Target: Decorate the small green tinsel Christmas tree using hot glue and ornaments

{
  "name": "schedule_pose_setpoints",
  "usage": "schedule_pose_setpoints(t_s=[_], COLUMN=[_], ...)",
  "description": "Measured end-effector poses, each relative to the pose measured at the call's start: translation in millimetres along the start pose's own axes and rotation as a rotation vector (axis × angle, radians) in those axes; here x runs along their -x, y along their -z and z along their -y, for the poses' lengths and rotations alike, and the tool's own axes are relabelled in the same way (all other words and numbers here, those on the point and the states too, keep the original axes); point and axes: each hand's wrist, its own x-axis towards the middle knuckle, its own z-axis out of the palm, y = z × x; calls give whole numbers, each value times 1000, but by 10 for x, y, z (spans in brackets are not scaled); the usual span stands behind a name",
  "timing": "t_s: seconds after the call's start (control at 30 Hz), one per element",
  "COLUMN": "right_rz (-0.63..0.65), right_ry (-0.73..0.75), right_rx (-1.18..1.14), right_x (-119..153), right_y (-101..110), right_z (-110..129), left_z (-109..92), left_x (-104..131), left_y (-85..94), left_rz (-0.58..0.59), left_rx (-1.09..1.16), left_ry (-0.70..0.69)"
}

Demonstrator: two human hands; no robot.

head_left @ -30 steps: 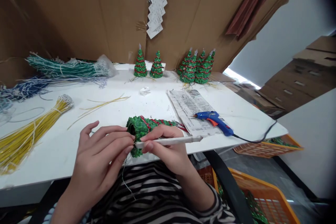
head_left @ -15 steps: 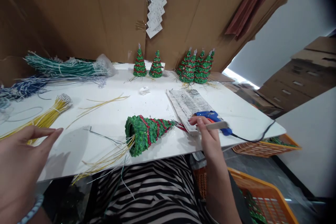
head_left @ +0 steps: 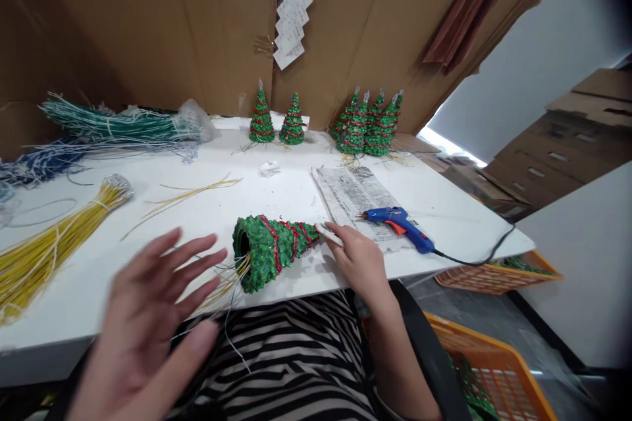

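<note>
Near the front edge of the white table (head_left: 281,194), green tree (head_left: 281,243) lies sideways, right hand (head_left: 364,266) pinching white stick (head_left: 330,235) by its tip, left hand (head_left: 148,316) empty, fingers spread; snagging the trailing wires (head_left: 243,267) could drag it off.

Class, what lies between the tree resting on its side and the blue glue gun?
In the head view, the right hand, holding a white stick, and part of the newspaper lie between the tree and the glue gun.

Seven upright trees (head_left: 353,128), one lying tree (head_left: 266,248), one glue gun (head_left: 407,226), two orange crates (head_left: 478,281)
</note>
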Motion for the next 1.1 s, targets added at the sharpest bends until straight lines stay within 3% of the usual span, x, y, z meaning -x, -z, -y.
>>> schedule_pose_setpoints(t_s=[0.1,0.2,0.4,0.47,0.57,0.77,0.9,1.1], right_rz=[32,38,-13,-23,-73,-398,-480,-489], right_ry=[-6,-16,-25,-24,-49,-75,-55,-72], right_rx=[-19,-106,-321,-422,-665,-1215,-1317,-1327], right_x=[-22,-43,-75,-73,-30,182,281,302], right_y=[-5,-10,-92,-129,-167,-131,-65,-44], right_z=[46,103,118,104,125,374,514,531], left_z=[40,157,110,76,2,-319,-468,-462], left_x=[-88,-184,-244,-266,-285,-214,-172,-193], left_y=[-260,-369,-560,-603,-563,-248,-153,-140], left_rz=[30,159,-31,-31,-21,-150,-169,-111], left_rx=[52,90,153,276,482,641,653,694], left_ry=[158,294,258,282,294,160,64,30])
